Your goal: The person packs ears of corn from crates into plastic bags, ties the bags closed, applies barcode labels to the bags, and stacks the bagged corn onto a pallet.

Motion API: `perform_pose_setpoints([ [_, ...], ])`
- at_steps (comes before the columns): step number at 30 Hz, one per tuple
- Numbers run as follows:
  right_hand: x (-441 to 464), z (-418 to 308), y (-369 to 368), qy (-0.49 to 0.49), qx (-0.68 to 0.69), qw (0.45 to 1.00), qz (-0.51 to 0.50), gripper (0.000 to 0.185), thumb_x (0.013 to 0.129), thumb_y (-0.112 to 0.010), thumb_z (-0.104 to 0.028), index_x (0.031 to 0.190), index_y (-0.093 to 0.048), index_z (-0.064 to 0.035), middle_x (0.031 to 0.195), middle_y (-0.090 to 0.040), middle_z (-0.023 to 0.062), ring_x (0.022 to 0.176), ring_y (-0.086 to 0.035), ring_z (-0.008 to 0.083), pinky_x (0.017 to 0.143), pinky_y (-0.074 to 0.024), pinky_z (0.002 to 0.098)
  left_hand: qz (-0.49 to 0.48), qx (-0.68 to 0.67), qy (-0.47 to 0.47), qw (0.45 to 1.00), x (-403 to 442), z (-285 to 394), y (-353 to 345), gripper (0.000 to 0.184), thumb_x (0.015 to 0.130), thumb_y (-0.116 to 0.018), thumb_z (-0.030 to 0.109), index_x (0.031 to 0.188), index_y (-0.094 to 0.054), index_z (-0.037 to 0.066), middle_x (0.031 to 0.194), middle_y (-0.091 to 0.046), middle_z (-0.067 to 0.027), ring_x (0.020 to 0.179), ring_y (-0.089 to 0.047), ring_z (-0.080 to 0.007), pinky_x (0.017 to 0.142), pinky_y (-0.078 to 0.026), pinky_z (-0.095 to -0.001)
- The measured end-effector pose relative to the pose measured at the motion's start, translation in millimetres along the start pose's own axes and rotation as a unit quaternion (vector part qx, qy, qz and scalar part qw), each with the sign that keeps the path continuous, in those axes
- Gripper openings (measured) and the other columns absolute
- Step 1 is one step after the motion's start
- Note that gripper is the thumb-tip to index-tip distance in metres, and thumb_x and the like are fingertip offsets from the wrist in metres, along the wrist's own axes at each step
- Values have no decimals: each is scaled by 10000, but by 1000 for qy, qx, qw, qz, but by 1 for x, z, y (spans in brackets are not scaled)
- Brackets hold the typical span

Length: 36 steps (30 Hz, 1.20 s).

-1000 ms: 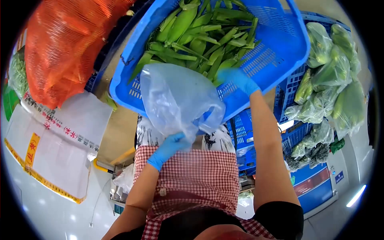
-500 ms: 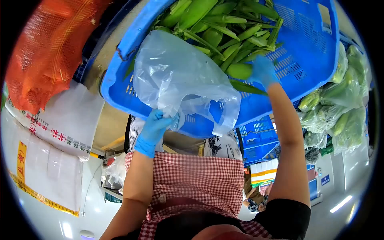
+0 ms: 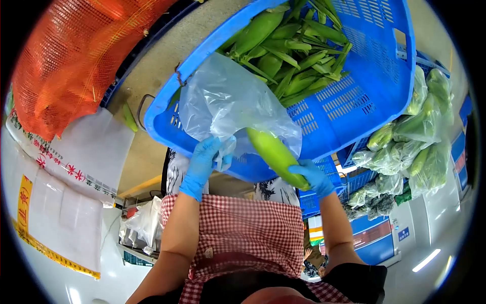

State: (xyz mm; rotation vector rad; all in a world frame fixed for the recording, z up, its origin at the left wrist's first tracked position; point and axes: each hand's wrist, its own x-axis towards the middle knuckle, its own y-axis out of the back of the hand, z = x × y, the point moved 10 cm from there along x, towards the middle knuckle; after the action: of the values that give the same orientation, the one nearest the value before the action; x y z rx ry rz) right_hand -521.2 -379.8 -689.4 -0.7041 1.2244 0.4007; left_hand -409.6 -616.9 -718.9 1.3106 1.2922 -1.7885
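In the head view my left hand [image 3: 205, 161], in a blue glove, pinches the edge of a clear plastic bag [image 3: 223, 93], whose mouth faces me. My right hand [image 3: 315, 177], gloved too, grips the lower end of an ear of corn [image 3: 275, 156] in its smooth green husk. The ear's upper end is at the bag's mouth; how far inside it reaches, I cannot tell. Behind the bag, more green ears and loose husk leaves [image 3: 298, 61] lie heaped in a big blue plastic crate [image 3: 349, 116].
Filled clear bags of green produce [image 3: 422, 131] are piled at the right. An orange mesh sack [image 3: 81, 61] stands at the upper left, above white printed packages [image 3: 61, 213]. One green piece [image 3: 129, 117] lies on the floor left of the crate. A person is partly visible at the lower right.
My right hand has come from the heap in the crate down towards me, bringing the ear of corn to the bag's mouth. My left hand keeps its hold on the bag.
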Motion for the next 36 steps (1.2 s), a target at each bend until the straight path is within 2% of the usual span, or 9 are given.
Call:
perform_pose_setpoints([
  [6, 47, 34, -43, -22, 270, 954, 126, 506, 819, -560, -330, 1165, -482, 31, 832, -620, 138, 664, -601, 168, 614, -491, 254, -166, 250, 147, 943, -25, -27, -33, 227, 848, -546, 224, 863, -626, 12, 715, -628, -74, 609, -578, -114, 530, -464, -213],
  [11, 18, -87, -98, 48, -262, 943, -199, 383, 876, -450, -335, 1023, -540, 7, 690, -612, 113, 545, -574, 152, 507, -457, 251, -272, 124, 352, 887, -63, -34, -41, 211, 803, -612, 191, 771, -649, -14, 670, -632, -88, 522, -580, -125, 468, -464, -219],
  [14, 76, -231, -19, 293, 125, 932, -173, 351, 875, -456, -225, 1105, -508, 35, 760, -624, 144, 657, -607, 205, 610, -482, 269, -206, 190, 241, 929, -43, -35, -29, 159, 783, -629, 127, 816, -652, -26, 659, -633, -102, 490, -581, -137, 456, -466, -215],
  [16, 143, -266, 24, 228, 70, 949, 204, 398, 881, -464, -269, 1182, -468, -9, 1082, -535, 183, 986, -554, 237, 789, -476, 355, -204, 234, 178, 934, -36, -18, -32, 195, 726, -617, 5, 917, -629, -30, 790, -641, -125, 648, -617, -162, 591, -503, -271],
  [20, 308, -256, 39, 189, 228, 947, 125, 468, 830, -549, -322, 1175, -468, -16, 1112, -541, 139, 971, -541, 222, 819, -461, 369, -81, 37, 62, 994, -28, -11, 11, 109, 729, -624, 73, 806, -639, -4, 827, -620, -47, 770, -561, -129, 718, -431, -238],
  [24, 218, -279, -1, 234, 119, 956, 133, 488, 825, -554, -352, 1171, -470, -18, 1137, -535, 130, 1032, -523, 236, 868, -451, 367, -100, -181, 36, 978, -21, -18, 37, 261, 727, -551, 5, 985, -583, -18, 977, -605, -85, 865, -570, -185, 796, -437, -301],
  [29, 59, -207, -49, 242, 319, 907, -131, 511, 807, -584, -332, 1193, -443, -29, 1152, -519, 131, 1036, -520, 290, 880, -450, 399, -123, -218, 53, 967, -21, 5, 2, 434, 723, -507, 30, 1153, -493, -27, 1059, -571, -117, 974, -545, -232, 876, -416, -343],
  [32, 43, -146, -72, 299, 99, 947, -59, 553, 766, -620, -267, 1220, -421, -21, 1137, -523, 84, 1029, -515, 209, 907, -418, 342, 0, -94, 19, 995, -21, 11, 4, 480, 705, -518, 149, 1133, -467, -63, 768, -580, -207, 547, -560, -280, 466, -467, -368],
  [36, 94, -84, -60, 314, 76, 946, 35, 575, 706, -669, -153, 1213, -428, -30, 1162, -501, 68, 1057, -489, 201, 913, -400, 321, -95, -157, 30, 983, -23, 21, -6, 424, 708, -521, 163, 1056, -496, -77, 693, -565, -223, 482, -538, -283, 432, -450, -363],
])
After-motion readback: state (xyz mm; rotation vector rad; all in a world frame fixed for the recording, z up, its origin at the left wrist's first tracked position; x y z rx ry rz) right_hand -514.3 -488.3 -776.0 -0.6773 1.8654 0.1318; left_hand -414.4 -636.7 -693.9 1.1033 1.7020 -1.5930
